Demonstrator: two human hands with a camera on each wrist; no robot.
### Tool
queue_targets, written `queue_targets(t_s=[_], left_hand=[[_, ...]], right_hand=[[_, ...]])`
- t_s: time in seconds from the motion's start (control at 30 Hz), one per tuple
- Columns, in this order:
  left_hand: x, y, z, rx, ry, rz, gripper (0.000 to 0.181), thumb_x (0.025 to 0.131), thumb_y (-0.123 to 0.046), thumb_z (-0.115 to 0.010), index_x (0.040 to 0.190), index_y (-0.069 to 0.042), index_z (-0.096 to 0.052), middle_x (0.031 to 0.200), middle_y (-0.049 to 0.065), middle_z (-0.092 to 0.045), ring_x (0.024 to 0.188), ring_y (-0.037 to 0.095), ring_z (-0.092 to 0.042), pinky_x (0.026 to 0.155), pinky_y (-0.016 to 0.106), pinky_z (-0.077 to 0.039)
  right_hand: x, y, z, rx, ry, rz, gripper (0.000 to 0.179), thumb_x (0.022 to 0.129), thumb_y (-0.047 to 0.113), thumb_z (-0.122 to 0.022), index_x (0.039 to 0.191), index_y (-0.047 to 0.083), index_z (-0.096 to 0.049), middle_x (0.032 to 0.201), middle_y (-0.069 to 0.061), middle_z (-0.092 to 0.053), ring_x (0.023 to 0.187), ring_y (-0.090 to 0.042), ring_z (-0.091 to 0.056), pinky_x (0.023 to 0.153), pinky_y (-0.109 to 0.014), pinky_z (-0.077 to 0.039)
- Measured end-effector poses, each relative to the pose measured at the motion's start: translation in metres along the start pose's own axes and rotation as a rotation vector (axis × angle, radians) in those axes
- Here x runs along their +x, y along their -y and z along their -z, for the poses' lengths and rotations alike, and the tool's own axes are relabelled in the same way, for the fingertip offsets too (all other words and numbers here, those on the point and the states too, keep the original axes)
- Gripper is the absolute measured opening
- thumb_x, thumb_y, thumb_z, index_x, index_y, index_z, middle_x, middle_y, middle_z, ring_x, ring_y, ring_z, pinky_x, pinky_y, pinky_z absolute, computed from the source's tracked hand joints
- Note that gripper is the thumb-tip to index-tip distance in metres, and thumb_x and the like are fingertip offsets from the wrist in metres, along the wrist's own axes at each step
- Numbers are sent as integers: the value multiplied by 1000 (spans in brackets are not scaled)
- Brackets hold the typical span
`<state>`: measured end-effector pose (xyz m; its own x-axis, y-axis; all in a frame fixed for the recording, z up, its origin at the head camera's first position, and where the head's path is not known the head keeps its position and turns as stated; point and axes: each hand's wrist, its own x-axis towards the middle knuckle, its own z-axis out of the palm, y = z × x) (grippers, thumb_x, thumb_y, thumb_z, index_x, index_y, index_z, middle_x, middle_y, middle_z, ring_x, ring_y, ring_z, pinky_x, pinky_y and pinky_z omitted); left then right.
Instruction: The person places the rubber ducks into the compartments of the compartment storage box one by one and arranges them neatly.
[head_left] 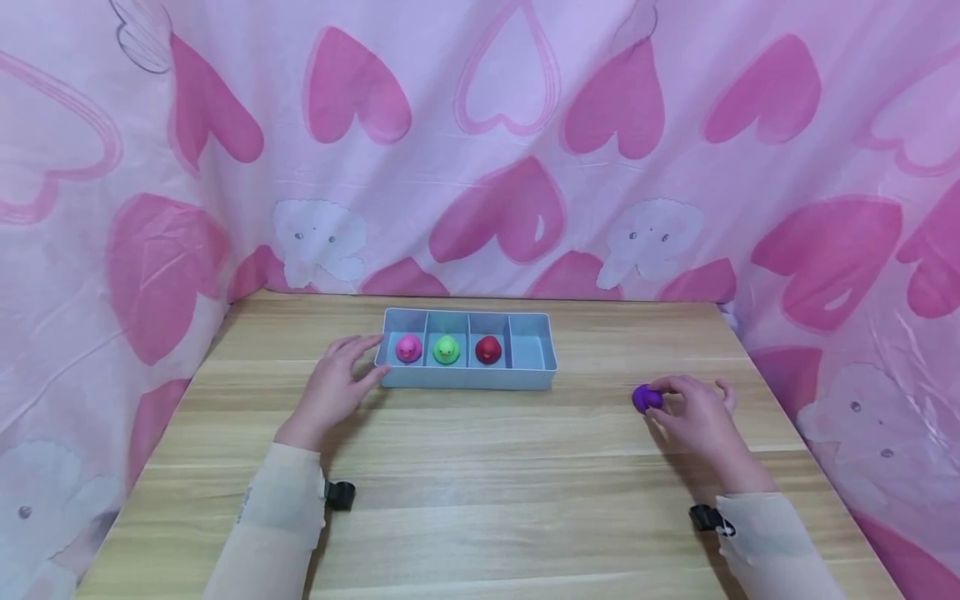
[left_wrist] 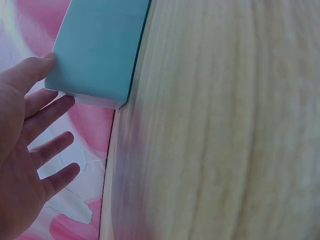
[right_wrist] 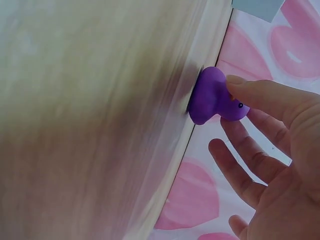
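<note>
A grey-blue divided box [head_left: 467,380] holds a pink rubber duck [head_left: 408,347], a green rubber duck [head_left: 446,349] and a red rubber duck [head_left: 488,349], one per compartment from the left. Its rightmost compartment is empty. My left hand [head_left: 339,385] is at the box's left end, its thumb at the front corner and the other fingers spread, fairly straight, beside the end wall. Off to the right, a purple rubber duck [right_wrist: 210,97] sits upright on the table. My right hand [head_left: 694,417] pinches its head between thumb and fingers, the remaining fingers spread.
The wood-grain table [head_left: 480,500] reaches back to a pink heart-patterned curtain [head_left: 495,208], which also hangs along both sides. The box stands near the table's back edge. A black strap mount [head_left: 340,495] is on the left wrist, another [head_left: 709,519] on the right.
</note>
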<state>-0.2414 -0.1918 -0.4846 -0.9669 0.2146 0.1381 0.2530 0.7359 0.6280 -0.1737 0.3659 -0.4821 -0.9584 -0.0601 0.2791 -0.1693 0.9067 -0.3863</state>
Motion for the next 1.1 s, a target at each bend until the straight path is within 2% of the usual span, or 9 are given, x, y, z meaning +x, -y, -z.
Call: queue_targets(t_s=[0.4, 0.6, 0.67, 0.73, 0.87, 1.0, 1.1], left_hand=[[1, 0, 1, -6, 0, 0, 63, 100, -45, -66, 154, -18, -49, 159, 13, -48, 151, 40, -33, 119, 70, -31], [0, -1, 1, -12, -5, -6, 62, 100, -43, -67, 154, -17, -50, 158, 14, -48, 151, 40, -34, 119, 70, -31], [0, -1, 1, -11, -5, -4, 62, 100, -42, -67, 154, -17, -50, 158, 14, -48, 151, 40, -34, 119, 70, -32], [0, -1, 1, -9, -4, 0, 62, 100, -43, -67, 154, -18, -50, 158, 14, -48, 151, 40, -34, 119, 70, -32], [0, 0, 1, -6, -1, 2, 62, 100, -44, -66, 155, -18, -49, 159, 14, -47, 152, 40, -33, 119, 70, -32], [-1, 0, 0, -8, 6, 8, 63, 100, -45, -66, 155, -19, -48, 159, 13, -47, 152, 40, -33, 119, 70, -32], [-1, 0, 1, -6, 4, 6, 63, 100, -45, -66, 155, -18, -48, 159, 13, -47, 152, 40, -33, 119, 70, -32]], right_hand=[[10, 5, 9, -9, 7, 5, 27, 83, 11, -84, 108, 10, -74, 107, -14, -76, 107, -39, -67, 110, -74, -15], [19, 15, 16, 3, -13, 22, 30, 81, 11, -87, 108, 9, -75, 107, -14, -77, 105, -39, -68, 111, -74, -15], [21, 17, 17, 0, -15, 26, 31, 81, 13, -87, 109, 9, -75, 107, -14, -77, 106, -40, -68, 110, -72, -20], [24, 20, 18, 2, -14, 31, 30, 82, 13, -87, 109, 9, -75, 108, -14, -76, 106, -40, -67, 108, -68, -30], [31, 22, 19, -4, -27, 58, 28, 83, 13, -86, 108, 9, -75, 107, -13, -74, 106, -39, -68, 94, -59, -49], [37, 25, 20, -5, -62, 119, 29, 81, 8, -87, 107, 7, -75, 105, -13, -75, 104, -38, -68, 91, -58, -51], [43, 30, 22, -12, -75, 135, 30, 80, 9, -87, 108, 8, -75, 105, -13, -76, 104, -38, -68, 92, -59, -49]])
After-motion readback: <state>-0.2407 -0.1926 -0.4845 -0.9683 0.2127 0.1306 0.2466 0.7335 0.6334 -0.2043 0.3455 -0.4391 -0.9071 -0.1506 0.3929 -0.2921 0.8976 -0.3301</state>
